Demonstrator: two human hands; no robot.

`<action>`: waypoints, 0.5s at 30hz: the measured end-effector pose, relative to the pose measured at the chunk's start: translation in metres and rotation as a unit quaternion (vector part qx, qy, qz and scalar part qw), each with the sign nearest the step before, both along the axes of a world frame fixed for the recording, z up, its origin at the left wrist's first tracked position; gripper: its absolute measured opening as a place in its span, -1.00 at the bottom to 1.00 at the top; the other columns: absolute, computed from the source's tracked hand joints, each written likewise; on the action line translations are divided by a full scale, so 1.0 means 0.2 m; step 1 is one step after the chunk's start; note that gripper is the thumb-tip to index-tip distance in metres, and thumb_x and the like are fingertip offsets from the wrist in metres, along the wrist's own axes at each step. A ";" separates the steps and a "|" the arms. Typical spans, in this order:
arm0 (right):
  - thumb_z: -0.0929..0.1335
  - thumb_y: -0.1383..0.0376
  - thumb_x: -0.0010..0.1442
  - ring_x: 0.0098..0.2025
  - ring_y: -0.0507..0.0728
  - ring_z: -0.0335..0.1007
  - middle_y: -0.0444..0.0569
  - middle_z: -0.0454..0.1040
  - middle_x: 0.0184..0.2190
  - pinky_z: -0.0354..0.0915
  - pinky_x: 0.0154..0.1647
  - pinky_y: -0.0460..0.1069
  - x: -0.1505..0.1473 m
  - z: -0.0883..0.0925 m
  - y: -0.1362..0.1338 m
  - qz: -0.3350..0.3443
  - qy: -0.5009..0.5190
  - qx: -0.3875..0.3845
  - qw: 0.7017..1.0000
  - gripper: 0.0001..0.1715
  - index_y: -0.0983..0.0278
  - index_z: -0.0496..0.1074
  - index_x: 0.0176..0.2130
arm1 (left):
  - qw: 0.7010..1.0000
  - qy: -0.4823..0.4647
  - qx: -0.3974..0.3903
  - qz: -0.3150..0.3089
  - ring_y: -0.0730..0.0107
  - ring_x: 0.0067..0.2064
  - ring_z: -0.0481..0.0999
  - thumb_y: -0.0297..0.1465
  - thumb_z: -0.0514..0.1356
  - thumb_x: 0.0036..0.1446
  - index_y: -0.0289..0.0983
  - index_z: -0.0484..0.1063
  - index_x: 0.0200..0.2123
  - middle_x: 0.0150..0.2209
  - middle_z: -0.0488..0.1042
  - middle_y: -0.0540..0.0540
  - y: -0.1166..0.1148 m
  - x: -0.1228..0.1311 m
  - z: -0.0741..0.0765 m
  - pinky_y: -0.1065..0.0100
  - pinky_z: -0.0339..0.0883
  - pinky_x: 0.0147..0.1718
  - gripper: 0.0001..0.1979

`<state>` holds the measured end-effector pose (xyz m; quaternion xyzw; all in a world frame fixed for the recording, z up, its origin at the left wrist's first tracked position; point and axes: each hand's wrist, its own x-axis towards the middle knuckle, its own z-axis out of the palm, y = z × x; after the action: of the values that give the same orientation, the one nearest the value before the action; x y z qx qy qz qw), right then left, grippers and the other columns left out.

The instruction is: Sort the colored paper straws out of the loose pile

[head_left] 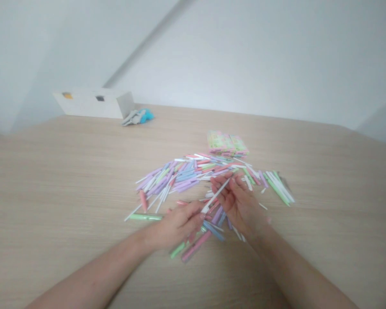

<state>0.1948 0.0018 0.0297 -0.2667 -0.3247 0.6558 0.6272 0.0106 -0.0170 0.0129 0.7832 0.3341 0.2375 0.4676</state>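
Observation:
A thin white pen refill (217, 195) slants between my two hands, its wider end toward me. My left hand (183, 221) is closed on the near end, pinching it between thumb and fingers. The far end meets the thumb and fingertips of my right hand (241, 204), which looks closed lightly on it; blur softens the exact contact. Beneath both hands lie loose pen parts, among them a pink pen barrel (196, 246), a blue one (214, 230) and a green pen (145, 217) beside my left wrist.
Beyond my hands spreads a heap of pastel pen barrels (185, 176) and white sticks. Behind it stands a stack of printed, green-and-pink packs (227, 143). A white box (90, 103) with cutouts stands at the back left, beside grey-and-blue gloves (138, 116). A wall borders the wooden table (67, 180).

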 end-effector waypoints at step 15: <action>0.34 0.28 0.18 -0.28 0.01 0.44 -0.11 0.52 -0.33 0.33 -0.18 -0.07 -0.05 -0.03 -0.05 0.063 -0.077 0.011 0.995 -0.88 0.22 0.50 -0.34 | 0.991 -0.103 -0.082 -0.005 0.43 -0.46 0.47 -0.24 -0.09 0.31 -0.31 0.34 -0.12 -0.51 0.45 -0.03 0.01 0.00 0.00 0.44 0.25 -0.41 -0.67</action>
<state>0.1844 -0.0084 0.0241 -0.2886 -0.3951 0.6678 0.5610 0.0113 -0.0144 0.0122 0.7150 0.2982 0.2863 0.5638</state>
